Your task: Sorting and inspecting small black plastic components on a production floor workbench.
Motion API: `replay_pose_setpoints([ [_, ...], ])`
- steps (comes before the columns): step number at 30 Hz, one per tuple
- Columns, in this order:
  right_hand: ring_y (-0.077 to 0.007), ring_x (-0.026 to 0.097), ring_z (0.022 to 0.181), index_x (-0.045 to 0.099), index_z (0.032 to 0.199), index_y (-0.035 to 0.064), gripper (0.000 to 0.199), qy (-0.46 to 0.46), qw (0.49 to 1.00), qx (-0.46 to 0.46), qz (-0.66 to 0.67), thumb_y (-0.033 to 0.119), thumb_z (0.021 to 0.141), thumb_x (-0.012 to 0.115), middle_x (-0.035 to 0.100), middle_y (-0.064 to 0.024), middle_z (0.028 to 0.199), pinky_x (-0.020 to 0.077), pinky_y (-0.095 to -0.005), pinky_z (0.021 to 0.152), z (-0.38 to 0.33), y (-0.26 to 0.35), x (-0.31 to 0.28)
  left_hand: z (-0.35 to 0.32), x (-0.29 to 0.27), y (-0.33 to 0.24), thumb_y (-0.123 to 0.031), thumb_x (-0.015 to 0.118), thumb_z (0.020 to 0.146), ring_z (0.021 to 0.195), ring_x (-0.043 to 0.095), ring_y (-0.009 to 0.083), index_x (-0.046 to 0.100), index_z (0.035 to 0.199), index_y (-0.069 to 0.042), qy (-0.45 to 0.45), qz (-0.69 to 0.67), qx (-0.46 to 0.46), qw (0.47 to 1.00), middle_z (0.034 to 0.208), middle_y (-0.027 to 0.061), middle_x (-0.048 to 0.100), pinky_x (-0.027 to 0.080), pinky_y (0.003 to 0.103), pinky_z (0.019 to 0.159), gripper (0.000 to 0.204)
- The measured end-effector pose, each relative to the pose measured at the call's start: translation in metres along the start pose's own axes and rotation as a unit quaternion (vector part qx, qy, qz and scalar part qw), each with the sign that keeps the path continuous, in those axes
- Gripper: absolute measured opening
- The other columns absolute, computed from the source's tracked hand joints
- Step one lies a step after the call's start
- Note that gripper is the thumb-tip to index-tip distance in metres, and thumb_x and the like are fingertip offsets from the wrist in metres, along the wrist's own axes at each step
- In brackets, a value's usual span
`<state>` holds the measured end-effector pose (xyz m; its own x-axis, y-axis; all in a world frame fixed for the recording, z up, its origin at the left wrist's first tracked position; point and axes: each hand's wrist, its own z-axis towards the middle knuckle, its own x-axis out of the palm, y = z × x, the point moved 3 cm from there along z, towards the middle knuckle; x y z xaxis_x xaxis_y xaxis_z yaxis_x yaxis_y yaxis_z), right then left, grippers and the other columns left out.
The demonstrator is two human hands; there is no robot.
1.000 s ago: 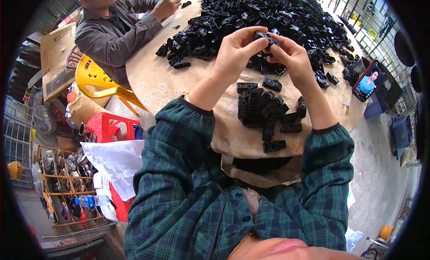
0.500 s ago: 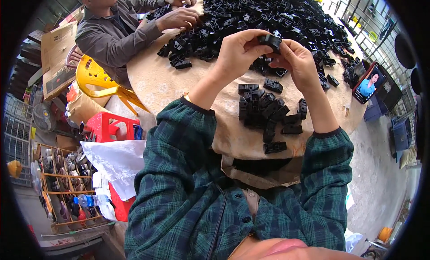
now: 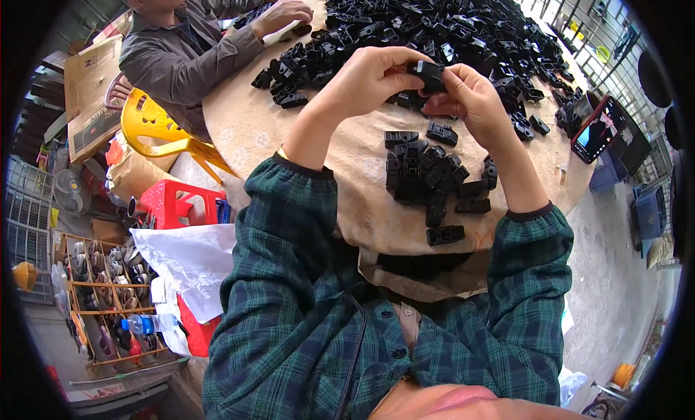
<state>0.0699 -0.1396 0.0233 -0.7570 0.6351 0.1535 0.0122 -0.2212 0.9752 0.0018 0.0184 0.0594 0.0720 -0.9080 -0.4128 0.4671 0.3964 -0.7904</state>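
Small black plastic part (image 3: 428, 74) pinched between both hands, raised above round table (image 3: 246, 123).
Left hand (image 3: 373, 76) closed on part from left; right hand (image 3: 470, 102) gripping with fingertips from right. Below: small cluster of black parts (image 3: 434, 177); beyond: large heap (image 3: 434, 22). Seated co-worker (image 3: 188, 44) far left.

Bare surface (image 3: 253, 123) lies open left of the near cluster of black plastic parts (image 3: 434, 181), while the big heap of black parts (image 3: 434, 22) crowds the far side.
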Motion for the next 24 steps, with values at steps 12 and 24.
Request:
replay_pose_setpoints([
  [12,-0.0221,0.065,0.079,0.046,0.100,-0.0011,0.024,-0.017,0.997,-0.019,0.078,0.022,0.094,0.043,0.060,-0.0141,0.092,0.0540,-0.0344,0.074,-0.003,0.005,0.013,-0.002,0.003,-0.009,0.002,0.060,0.079,0.087,0.058,0.0096,0.055,0.116,-0.003,-0.021,0.046,0.057,0.997,0.098,0.0074,0.063,0.048,0.024,0.079,0.038],
  [24,-0.0127,0.059,0.080,0.045,0.110,-0.0043,0.033,-0.148,0.936,-0.226,-0.225,0.016,0.087,0.058,0.059,-0.0071,0.087,0.0507,-0.0247,0.076,-0.006,0.014,0.005,0.001,0.025,0.011,-0.009,0.065,0.080,0.085,0.059,0.0110,0.054,0.114,0.003,-0.080,-0.284,-0.084,0.952,0.097,0.0088,0.063,0.048,0.023,0.079,0.038],
])
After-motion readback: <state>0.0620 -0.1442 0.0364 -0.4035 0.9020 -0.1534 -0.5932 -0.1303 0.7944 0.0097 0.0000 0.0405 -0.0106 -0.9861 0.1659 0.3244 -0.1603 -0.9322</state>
